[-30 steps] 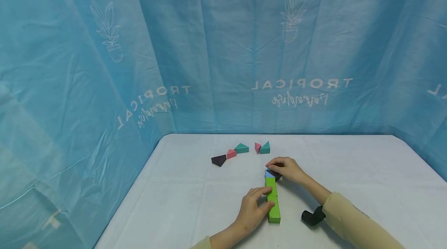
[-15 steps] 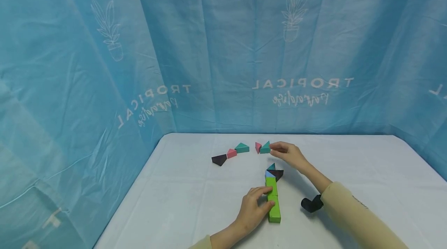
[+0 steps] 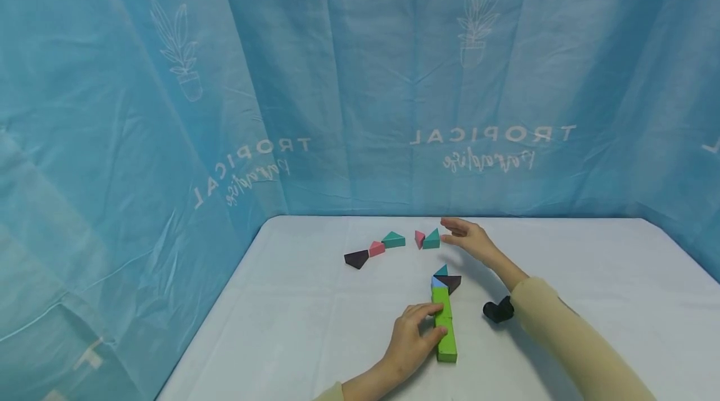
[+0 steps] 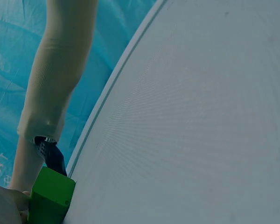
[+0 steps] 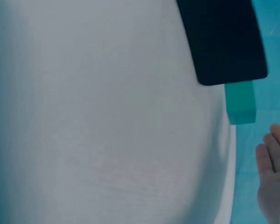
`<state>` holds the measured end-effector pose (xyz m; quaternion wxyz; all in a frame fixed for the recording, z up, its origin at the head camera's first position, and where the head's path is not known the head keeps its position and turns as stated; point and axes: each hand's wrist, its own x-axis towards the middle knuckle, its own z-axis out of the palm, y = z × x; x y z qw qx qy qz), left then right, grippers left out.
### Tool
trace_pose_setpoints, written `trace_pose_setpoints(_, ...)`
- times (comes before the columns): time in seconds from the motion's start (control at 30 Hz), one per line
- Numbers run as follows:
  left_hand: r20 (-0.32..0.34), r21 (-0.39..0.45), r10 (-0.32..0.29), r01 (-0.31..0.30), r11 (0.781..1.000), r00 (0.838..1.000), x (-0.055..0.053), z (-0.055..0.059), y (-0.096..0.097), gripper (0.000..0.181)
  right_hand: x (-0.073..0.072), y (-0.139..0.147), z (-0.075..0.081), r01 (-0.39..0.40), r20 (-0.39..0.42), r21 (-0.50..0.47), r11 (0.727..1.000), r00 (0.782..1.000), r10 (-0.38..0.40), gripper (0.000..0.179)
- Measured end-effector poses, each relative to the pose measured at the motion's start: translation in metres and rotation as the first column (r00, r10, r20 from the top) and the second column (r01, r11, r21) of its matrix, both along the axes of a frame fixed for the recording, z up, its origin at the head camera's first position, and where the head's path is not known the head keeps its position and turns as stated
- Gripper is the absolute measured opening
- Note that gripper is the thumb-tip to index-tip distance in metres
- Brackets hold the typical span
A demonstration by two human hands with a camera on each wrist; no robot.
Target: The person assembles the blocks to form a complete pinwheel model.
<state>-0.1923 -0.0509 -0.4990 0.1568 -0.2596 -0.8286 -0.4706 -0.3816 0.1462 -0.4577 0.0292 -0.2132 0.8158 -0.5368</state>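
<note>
Green blocks [image 3: 447, 348] touch the left hand [image 3: 409, 340], whether pinched I cannot tell, while the right hand [image 3: 474, 240], fingers spread, is beside a teal wedge [image 3: 432, 240].

Right-side access to the green blocks [image 3: 448, 323] is unobstructed; the left hand [image 3: 408, 340] obstructs the left. Clearance beneath the right hand [image 3: 471, 241] is uncertain.

Teal block [image 5: 241, 103] pt. hidden (behind blk slab [image 5: 229, 42], R-wrist view).
</note>
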Motion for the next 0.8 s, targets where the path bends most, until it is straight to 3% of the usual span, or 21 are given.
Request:
trace_pose_setpoints(0.37, -0.011, -0.005, 0.002, -0.002, 1.000, 1.000, 0.000, -0.001, 0.000, 0.036, -0.013, -0.002, -0.012, -0.065, 0.047, 0.056, 0.996, 0.997, 0.062, 0.065)
trace_pose_setpoints(0.8, -0.025, -0.017, 0.013, -0.013, 1.000, 1.000, -0.001, -0.002, 0.000, 0.036, -0.018, -0.006, -0.018, -0.049, 0.052, 0.096, 0.994, 0.998, 0.045, 0.066)
